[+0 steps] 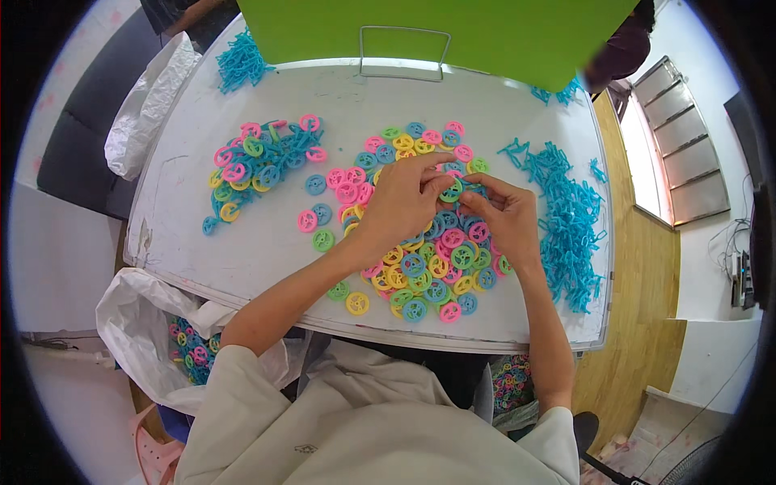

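Observation:
My left hand (pixel 406 198) pinches a small green plastic wheel (pixel 451 191) between thumb and fingertips, above the middle of the table. Close by, my right hand (pixel 509 220) has its thumb and fingers closed on a small blue plastic piece (pixel 477 191), partly covered by the fingers and meeting the wheel. Beneath both hands spreads a heap of small spoked wheels (pixel 416 283) in pink, yellow, green and blue. To the right lies a long pile of loose blue plastic pieces (pixel 570 230).
Blue pieces with wheels fitted form a pile (pixel 263 158) at the left. More blue pieces (pixel 241 61) lie at the far left corner. A green panel (pixel 436 36) stands across the table's (pixel 234 259) far edge. A white sack (pixel 133 311) holding similar parts hangs open below left.

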Demonstrator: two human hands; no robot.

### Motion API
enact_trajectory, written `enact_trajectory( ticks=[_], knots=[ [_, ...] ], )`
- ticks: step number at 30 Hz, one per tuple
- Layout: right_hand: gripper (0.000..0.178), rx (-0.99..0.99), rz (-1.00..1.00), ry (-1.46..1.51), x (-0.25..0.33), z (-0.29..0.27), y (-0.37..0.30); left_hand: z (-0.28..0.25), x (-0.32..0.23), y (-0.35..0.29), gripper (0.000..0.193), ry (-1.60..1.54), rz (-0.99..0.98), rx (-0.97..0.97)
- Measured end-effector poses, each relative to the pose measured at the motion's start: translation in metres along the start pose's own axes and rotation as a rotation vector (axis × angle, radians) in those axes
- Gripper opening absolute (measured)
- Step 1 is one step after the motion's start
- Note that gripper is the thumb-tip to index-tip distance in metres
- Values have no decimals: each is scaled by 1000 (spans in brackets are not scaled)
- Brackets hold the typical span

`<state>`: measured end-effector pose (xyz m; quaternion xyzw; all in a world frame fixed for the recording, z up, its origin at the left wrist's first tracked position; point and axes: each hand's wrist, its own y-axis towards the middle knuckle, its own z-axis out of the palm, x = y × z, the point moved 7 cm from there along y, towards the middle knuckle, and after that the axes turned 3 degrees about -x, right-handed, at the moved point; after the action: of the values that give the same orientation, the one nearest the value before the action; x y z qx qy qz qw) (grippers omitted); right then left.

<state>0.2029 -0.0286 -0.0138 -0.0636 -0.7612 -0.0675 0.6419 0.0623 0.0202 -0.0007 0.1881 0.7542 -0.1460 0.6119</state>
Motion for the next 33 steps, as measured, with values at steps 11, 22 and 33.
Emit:
enact_trajectory(
  ticks=[11,22,33],
  knots=[
    [25,-230,-2,-185,9,-5,-9,0,3,1,30,-56,63,-107],
    [33,-44,202,256,-15,-8,3,-3,-21,-3,21,75,366,-180],
    [28,-87,212,913,-1,-11,-1,-45,-22,17,27,707,597,-445]
  ],
)
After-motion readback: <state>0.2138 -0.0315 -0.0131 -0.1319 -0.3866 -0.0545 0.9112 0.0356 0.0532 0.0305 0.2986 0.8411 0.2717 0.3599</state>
